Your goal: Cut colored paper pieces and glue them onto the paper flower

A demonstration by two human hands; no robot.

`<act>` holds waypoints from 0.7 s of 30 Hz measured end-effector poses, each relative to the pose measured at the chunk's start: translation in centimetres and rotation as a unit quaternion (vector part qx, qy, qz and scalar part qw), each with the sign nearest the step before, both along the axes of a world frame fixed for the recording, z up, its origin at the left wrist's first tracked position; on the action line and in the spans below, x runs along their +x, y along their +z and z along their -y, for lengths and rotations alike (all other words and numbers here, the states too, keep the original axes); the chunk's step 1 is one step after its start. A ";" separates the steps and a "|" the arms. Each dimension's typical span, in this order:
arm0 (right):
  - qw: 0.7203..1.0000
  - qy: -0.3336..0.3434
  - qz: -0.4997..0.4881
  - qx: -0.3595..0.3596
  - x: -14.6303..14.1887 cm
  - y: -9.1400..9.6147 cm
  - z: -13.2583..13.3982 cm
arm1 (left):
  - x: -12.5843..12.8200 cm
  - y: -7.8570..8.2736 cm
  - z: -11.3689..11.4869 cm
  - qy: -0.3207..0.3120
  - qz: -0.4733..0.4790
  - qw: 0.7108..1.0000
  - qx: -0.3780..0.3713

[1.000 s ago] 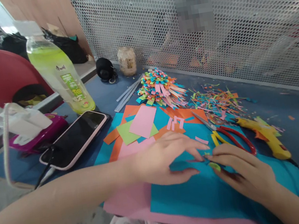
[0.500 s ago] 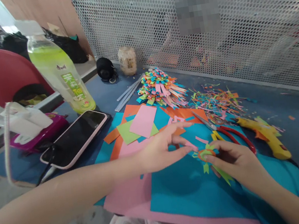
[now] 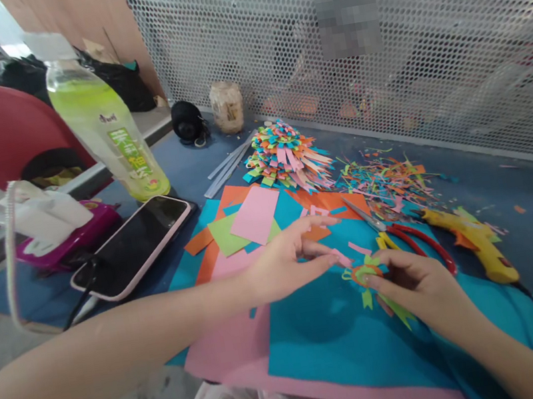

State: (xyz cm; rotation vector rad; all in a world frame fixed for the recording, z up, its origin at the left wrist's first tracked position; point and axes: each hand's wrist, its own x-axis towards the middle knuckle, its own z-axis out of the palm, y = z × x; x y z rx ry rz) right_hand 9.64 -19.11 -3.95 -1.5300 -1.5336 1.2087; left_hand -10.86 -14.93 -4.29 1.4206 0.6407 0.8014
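Note:
My right hand (image 3: 415,287) holds a small paper flower (image 3: 367,276) with an orange middle and green strips, lifted a little above the blue sheet (image 3: 350,341). My left hand (image 3: 289,260) pinches a short pink paper strip (image 3: 341,258) between thumb and finger, its tip touching the flower's upper left edge. The other left fingers are spread above the sheet. More pink strips (image 3: 316,212) lie on the orange paper behind my left hand.
Red-handled scissors (image 3: 404,238) and a yellow glue gun (image 3: 475,240) lie right of my hands. A finished multicoloured paper flower (image 3: 284,156) and paper scraps (image 3: 385,181) sit behind. A phone (image 3: 135,247), green drink bottle (image 3: 106,127) and tissue box (image 3: 55,226) stand at left. A person sits behind the mesh screen (image 3: 422,33).
My right hand lifted the small flower off the blue sheet. My left hand picked up a pink strip and brought it to the flower's edge.

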 end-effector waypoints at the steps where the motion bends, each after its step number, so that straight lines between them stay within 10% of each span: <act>1: 1.000 0.000 0.000 0.002 0.0 0.0 0.0 | 0.0 0.0 0.0 0.000 0.002 1.000 -0.002; 21: 1.000 -0.005 0.005 -0.007 -0.3 0.8 0.0 | 0.0 -0.1 -0.1 0.000 0.008 1.000 -0.018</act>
